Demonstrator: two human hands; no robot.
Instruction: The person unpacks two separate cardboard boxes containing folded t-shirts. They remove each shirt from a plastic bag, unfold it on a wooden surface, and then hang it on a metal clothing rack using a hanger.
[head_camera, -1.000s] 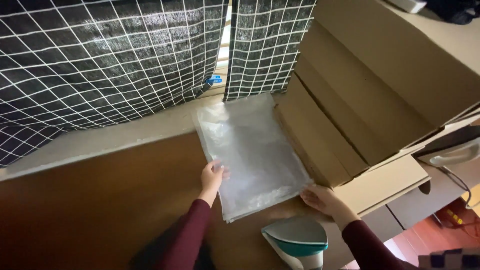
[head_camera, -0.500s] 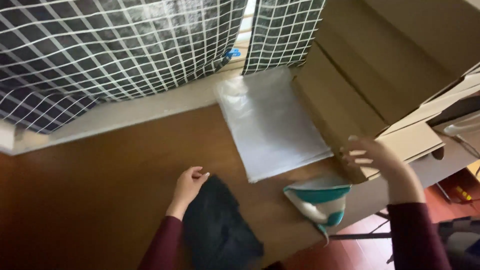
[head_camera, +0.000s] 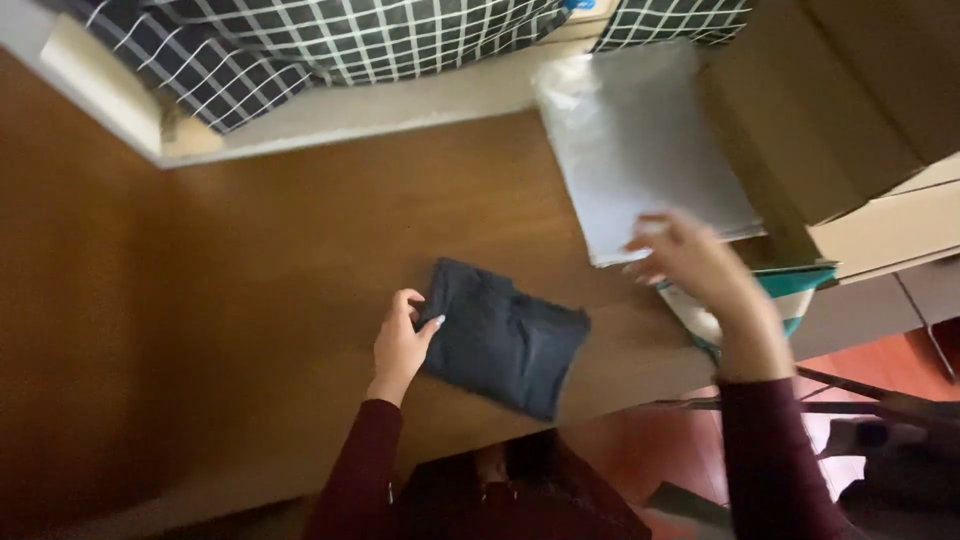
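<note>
A folded dark grey garment lies on the brown wooden table near its front edge. My left hand grips the garment's left edge with thumb and fingers. My right hand hovers blurred, fingers spread, above the near corner of a clear plastic bag that lies flat at the table's right side. Nothing is in the right hand. Both arms wear dark red sleeves.
A white and teal iron stands at the table's right front corner, partly hidden by my right arm. Stacked cardboard boxes fill the right. A black and white checked curtain hangs behind the table. Red floor shows below right.
Both hands left the plastic bag. My left hand brought the folded dark garment onto the table and slid it farther on. My right hand swung back over the bag's near corner. The view shifted left.
</note>
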